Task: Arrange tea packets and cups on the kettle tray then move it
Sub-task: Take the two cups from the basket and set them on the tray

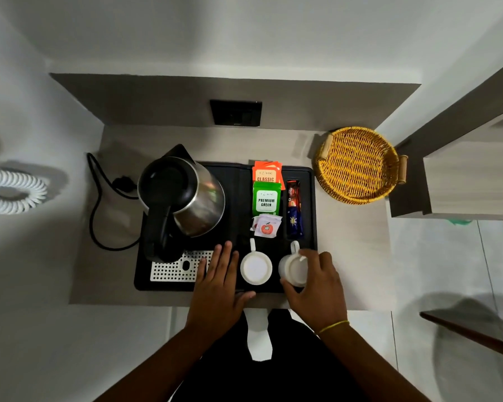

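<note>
The black tray is sitting on the worktop, with the kettle at its 9 o'clock side and the tea packets lying in a column near the middle. The left hand is resting flat and open on the tray's 6 o'clock edge. The right hand is gripping one cup; another cup is standing just beside it at 9 o'clock. A basket is sitting at 2 o'clock.
</note>
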